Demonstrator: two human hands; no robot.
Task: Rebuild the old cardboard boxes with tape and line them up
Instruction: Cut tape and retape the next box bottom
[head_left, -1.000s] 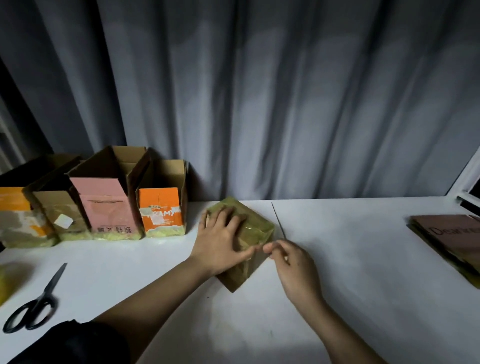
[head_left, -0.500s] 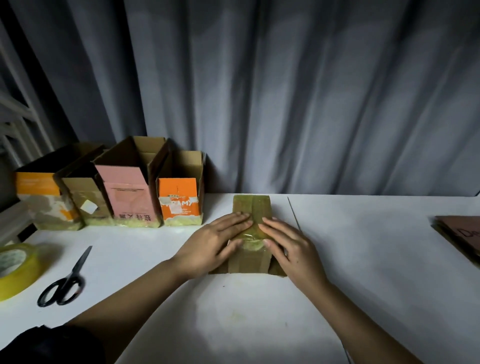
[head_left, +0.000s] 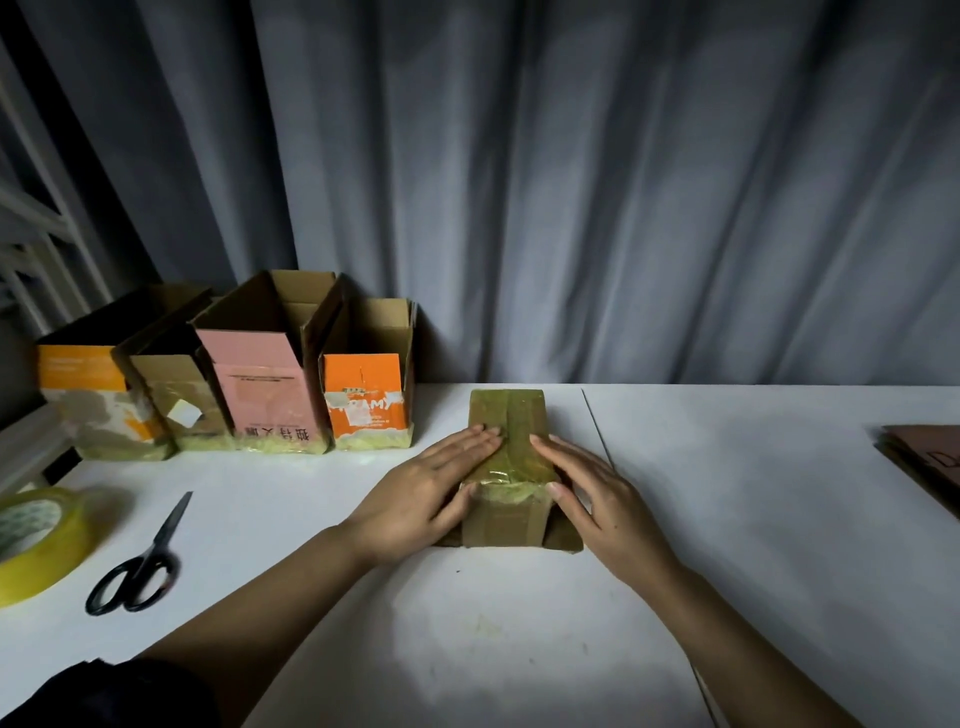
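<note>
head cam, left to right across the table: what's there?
Tape roll → scissors → pink box → orange box → left hand → taped box → right hand → flat cardboard.

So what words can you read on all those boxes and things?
"AMY": the end of a white word on the small orange cardboard box; its start is under a torn label.
Dark Chinese characters, upside down, on the tall pink cardboard box: too blurred to read.
"D": one letter on the flat brown cardboard at the right edge; the rest is cut off.
Print inside the yellow tape roll: too blurred.
</note>
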